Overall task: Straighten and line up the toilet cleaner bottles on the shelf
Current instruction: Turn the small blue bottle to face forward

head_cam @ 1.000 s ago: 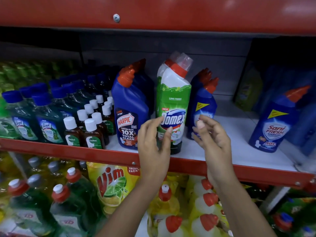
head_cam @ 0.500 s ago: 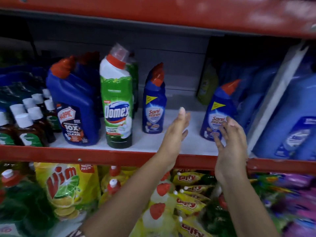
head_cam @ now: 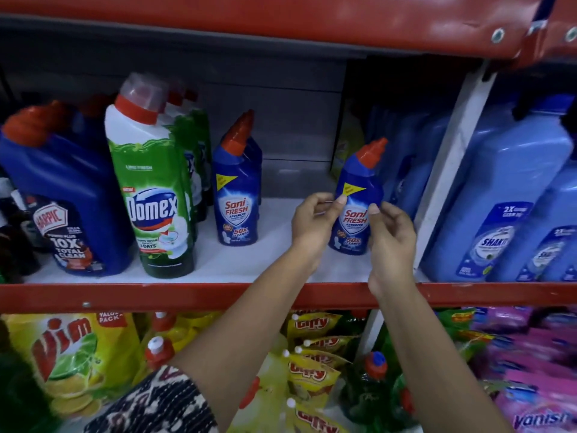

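Right of the hands, past a white upright divider [head_cam: 449,170], stood large pale-blue Shakti jugs [head_cam: 499,195], leaning slightly. Below the hands, under the red shelf edge [head_cam: 187,296], lay yellow Giffy pouches [head_cam: 312,373]. Lower left of the hands sat a yellow Vim value pack [head_cam: 71,354]; lower right, pink Vanish packs [head_cam: 537,410].
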Demonstrator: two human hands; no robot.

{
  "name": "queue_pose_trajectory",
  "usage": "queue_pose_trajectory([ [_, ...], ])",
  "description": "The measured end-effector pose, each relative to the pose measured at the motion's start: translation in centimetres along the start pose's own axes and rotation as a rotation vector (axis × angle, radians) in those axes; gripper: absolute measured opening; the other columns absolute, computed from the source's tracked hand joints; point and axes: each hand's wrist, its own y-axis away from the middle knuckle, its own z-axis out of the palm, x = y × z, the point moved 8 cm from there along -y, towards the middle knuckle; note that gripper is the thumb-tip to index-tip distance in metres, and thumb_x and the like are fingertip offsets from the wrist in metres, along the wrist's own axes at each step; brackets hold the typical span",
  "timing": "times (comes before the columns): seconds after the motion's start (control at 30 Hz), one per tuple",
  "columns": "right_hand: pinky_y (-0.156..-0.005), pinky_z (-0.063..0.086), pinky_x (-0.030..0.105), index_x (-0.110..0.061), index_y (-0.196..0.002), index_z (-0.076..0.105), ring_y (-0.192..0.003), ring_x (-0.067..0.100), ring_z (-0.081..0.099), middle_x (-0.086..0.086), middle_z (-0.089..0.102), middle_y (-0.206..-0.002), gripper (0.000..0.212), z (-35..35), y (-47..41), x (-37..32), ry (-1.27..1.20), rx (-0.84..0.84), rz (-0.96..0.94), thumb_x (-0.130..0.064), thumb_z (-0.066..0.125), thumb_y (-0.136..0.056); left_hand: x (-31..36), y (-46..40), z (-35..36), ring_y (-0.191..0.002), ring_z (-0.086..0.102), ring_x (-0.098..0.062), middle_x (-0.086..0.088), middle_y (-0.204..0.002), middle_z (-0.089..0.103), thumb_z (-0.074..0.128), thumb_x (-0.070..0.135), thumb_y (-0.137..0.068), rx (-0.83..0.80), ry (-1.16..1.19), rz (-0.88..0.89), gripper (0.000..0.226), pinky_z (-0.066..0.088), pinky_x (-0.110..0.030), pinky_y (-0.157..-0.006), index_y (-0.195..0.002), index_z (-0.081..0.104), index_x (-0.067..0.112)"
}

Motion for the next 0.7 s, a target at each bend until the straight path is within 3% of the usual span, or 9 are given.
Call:
queue_pose_trajectory([
  [0.2,-0.078,0.054,0.030,-0.031,-0.091,0.066,-0.092,0.010,0.068,-0.003,0.071,-0.098,0.010,0.1,0.8,-0.7,0.041,-0.024,-0.065,-0.022,0.070,-0.088,1.6,1.0,-1.8,-0.077,0.066,-0.003,-0.001,-0.094,0.069,0.071,0.026,-0.086,0.050,-0.041,0.130,0.029,0.055,-0.011,-0.063,-0.105,0.067,0.006],
  [0.33,-0.074,0.056,0.027,-0.030,-0.090,0.069,-0.085,0.002,0.070,-0.009,0.073,-0.090,0.009,1.4,2.4,-2.4,0.027,-0.089,-0.135,-0.021,0.071,-0.087,3.6,2.8,-4.3,-0.088,0.070,-0.013,-0.006,-0.100,0.073,0.071,0.031,-0.085,0.082,-0.094,0.225,0.030,0.060,-0.028,-0.073,-0.105,0.068,0.008],
  [0.47,-0.074,0.057,0.027,-0.027,-0.093,0.070,-0.087,0.003,0.071,-0.010,0.074,-0.088,0.008,3.5,4.3,-2.8,0.034,-0.172,-0.151,-0.020,0.070,-0.087,5.5,4.7,-7.4,-0.089,0.070,-0.014,0.006,-0.088,0.072,0.071,0.036,-0.085,0.135,-0.169,0.334,0.016,0.060,-0.043,-0.080,-0.092,0.068,0.022],
  [0.53,-0.073,0.058,0.027,-0.025,-0.094,0.069,-0.087,0.002,0.071,-0.013,0.075,-0.086,0.008,4.9,5.4,-2.3,0.037,-0.206,-0.139,-0.021,0.069,-0.088,6.2,5.8,-9.3,-0.083,0.069,-0.007,0.010,-0.084,0.071,0.070,0.035,-0.085,0.173,-0.216,0.387,0.007,0.060,-0.039,-0.077,-0.087,0.066,0.030],
  [0.7,-0.070,0.057,0.021,-0.023,-0.096,0.068,-0.086,0.002,0.072,-0.016,0.076,-0.084,0.008,8.4,8.2,-0.7,0.001,-0.297,-0.098,-0.019,0.068,-0.089,7.1,8.0,-13.3,-0.081,0.066,0.006,0.016,-0.085,0.069,0.066,0.030,-0.089,0.245,-0.287,0.477,0.006,0.051,-0.012,-0.070,-0.094,0.065,0.026],
])
